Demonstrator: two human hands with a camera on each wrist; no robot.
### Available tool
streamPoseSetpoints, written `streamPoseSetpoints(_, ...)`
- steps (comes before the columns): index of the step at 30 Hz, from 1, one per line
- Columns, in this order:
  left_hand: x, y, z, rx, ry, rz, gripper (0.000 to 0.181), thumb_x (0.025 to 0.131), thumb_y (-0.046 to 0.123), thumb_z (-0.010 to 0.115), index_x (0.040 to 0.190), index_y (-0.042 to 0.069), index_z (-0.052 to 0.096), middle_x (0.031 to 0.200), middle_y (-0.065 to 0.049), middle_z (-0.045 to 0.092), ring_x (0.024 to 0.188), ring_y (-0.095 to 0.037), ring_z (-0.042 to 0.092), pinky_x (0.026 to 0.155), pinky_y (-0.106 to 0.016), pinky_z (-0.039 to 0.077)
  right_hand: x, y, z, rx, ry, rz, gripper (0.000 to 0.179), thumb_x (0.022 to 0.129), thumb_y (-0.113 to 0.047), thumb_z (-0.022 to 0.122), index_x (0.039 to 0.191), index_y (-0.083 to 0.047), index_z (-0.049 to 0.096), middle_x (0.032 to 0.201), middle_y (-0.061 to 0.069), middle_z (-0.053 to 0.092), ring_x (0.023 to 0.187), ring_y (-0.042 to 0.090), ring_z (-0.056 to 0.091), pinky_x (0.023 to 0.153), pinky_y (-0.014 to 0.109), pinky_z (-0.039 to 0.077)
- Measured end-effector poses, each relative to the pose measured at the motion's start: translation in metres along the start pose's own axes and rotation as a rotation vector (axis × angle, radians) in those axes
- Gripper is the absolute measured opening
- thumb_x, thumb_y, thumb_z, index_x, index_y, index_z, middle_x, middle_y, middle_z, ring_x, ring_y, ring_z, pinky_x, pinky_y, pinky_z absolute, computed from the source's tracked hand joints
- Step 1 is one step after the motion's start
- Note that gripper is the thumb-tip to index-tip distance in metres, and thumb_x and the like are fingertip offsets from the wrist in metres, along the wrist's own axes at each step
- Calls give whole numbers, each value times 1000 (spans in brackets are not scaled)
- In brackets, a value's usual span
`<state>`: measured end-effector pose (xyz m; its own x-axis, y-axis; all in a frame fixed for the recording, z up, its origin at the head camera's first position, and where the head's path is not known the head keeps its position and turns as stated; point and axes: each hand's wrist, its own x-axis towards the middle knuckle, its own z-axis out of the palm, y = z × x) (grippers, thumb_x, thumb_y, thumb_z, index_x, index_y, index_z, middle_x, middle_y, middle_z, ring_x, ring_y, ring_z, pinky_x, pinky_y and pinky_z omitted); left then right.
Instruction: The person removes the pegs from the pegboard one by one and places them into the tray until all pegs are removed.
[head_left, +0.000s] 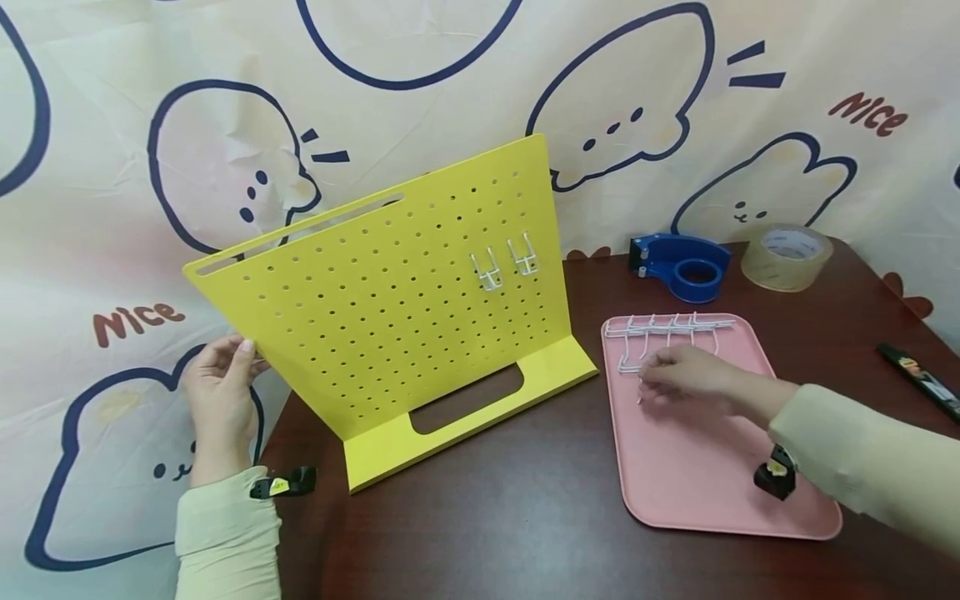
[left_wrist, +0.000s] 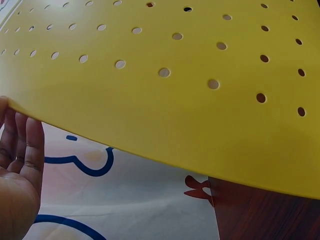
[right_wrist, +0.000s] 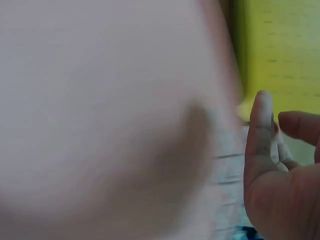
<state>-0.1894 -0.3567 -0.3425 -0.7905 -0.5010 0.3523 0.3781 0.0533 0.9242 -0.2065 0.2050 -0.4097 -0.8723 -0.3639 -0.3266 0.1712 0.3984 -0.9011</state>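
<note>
A yellow pegboard (head_left: 390,308) stands tilted on its flat foot on the table. My left hand (head_left: 222,392) grips its left edge, thumb at the front and the other fingers behind. Two white wire hooks (head_left: 489,273) hang side by side at the board's upper right. Over the pink tray (head_left: 690,492), my right hand (head_left: 686,377) has its thumb and fingertips close together. A small white wire end shows under those fingertips, apparently a pinched hook mostly hidden by the hand. Several more white wire hooks (head_left: 660,327) lie in a row at the tray's far end.
Behind the tray are a blue tape dispenser (head_left: 697,279) and a roll of clear tape (head_left: 787,258). A dark, long, narrow item (head_left: 922,379) lies at the table's right. A printed cloth (head_left: 420,117) hangs behind the brown table (head_left: 465,533).
</note>
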Motion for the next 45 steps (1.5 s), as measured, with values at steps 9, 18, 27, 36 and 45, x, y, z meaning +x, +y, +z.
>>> streamPoseSetpoints(9,-2,-3,-3,23,23,-50,10,100,9,69,104,0,72,97,-7,66,83,-16,65,74,-17,57,29,-84,8,315,23,-71,36,110,-15,51,134,11,49,108,7,70,99,18,70,91,29,58)
streamPoseSetpoints(18,-3,-3,-3,51,23,-46,11,100,11,69,105,1,72,98,-6,66,84,-16,65,75,-16,56,61,-124,32,619,47,-46,40,110,-14,50,145,5,45,127,17,60,110,22,66,92,25,56)
streamPoseSetpoints(27,-4,-2,-2,37,16,-46,9,100,9,69,104,1,72,99,-6,67,84,-16,65,74,-16,57,69,-137,48,876,-16,-55,21,110,-11,49,126,2,53,95,9,68,83,15,69,79,21,59)
streamPoseSetpoints(36,-3,2,-1,24,14,-28,9,99,9,70,101,1,72,99,-6,67,84,-17,65,73,-17,57,75,-144,57,930,29,-26,19,109,-10,52,125,-1,52,98,8,64,85,14,67,78,20,58)
streamPoseSetpoints(45,-3,4,1,0,13,-7,6,98,7,70,100,1,73,97,-7,68,82,-16,65,73,-17,57,75,-149,62,1042,40,11,18,106,-6,57,124,-3,54,101,9,65,82,13,67,74,17,57)
